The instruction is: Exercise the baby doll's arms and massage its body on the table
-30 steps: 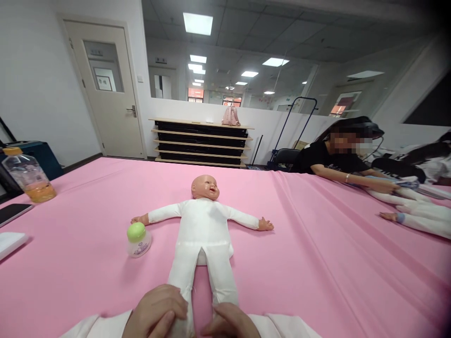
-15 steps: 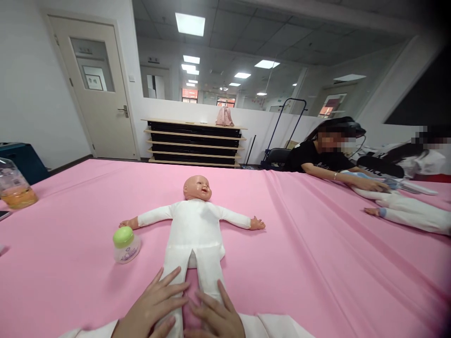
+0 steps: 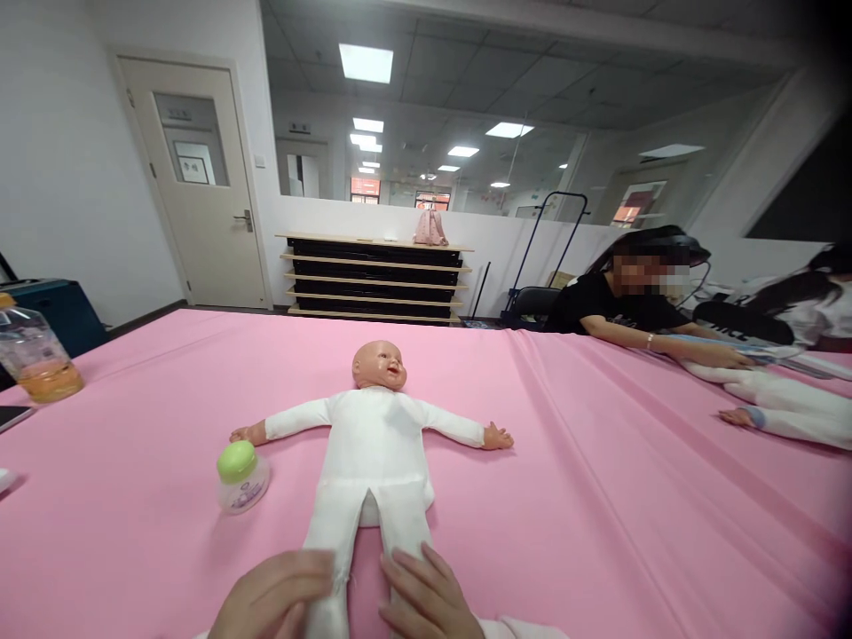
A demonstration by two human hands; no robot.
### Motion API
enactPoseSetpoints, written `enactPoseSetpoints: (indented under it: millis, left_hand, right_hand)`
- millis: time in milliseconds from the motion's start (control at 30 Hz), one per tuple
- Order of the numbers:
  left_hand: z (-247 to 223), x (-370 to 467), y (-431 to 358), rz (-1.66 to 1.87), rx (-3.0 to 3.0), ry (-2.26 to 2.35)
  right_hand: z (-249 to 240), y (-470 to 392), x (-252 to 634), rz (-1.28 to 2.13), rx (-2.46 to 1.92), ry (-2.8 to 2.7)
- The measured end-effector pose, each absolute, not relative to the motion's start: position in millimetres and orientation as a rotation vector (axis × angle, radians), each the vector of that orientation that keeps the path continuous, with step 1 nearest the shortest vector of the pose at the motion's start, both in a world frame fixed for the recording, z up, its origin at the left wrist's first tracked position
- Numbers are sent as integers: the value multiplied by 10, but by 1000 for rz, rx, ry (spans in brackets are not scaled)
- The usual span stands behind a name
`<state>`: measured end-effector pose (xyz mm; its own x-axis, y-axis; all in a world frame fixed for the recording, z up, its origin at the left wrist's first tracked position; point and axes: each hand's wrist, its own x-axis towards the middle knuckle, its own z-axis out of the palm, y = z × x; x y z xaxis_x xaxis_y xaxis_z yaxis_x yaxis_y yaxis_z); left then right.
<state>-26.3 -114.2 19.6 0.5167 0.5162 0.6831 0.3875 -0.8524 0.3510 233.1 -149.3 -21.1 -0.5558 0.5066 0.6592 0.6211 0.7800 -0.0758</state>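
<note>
A baby doll (image 3: 376, 435) in a white cloth suit lies face up on the pink-covered table, arms spread, legs toward me. My left hand (image 3: 274, 593) is at the doll's leg on the left, its fingers stretched across it close together and slightly blurred. On the other leg rests my right hand (image 3: 431, 593), fingers extended and a little apart. Neither hand grasps anything that I can see. The lower ends of the legs run out of view. Near the doll's left-side hand stands a clear jar (image 3: 243, 484) with a green lid (image 3: 237, 461).
Pink cloth (image 3: 565, 532) with folds covers the table. A bottle of orange liquid (image 3: 43, 368) and a dark phone-like object (image 3: 13, 415) lie at the left edge. At right a co-worker (image 3: 619, 293) leans over another doll (image 3: 792, 395). Shelves (image 3: 379, 275) stand behind.
My left hand has shifted left off the gap between the legs and its fingers have come together. My right hand has moved slightly right onto the other leg. The view has tilted up a little.
</note>
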Motion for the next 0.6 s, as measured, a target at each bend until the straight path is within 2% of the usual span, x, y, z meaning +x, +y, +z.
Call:
enactPoseSetpoints:
  millis: [100,167,267,400,467,600]
  left_hand:
    - [130,-223,-1125,1106,2547,1083]
    - [89,-182,-1111,992,2519,1150]
    - [83,-154,-1101,888,2568,1084]
    - [204,-180,-1128,870,2728,865]
    - [287,-187,-1163,878,2785,692]
    - [374,-168,-1264,1028,2700,580]
  right_hand:
    - [-151,-1455,2263,-471,-875,-2150]
    - [-126,-1463,2205,-477,-984,-2099]
    - [-99,-1496,2152,-427,-1096,-2106]
    - [-103,-1525,2130,-503,-889,-2182]
    - [-141,-1539,2113,-457,-772,-2225]
    - [-276,-1595,2078,-103,-694,-2307]
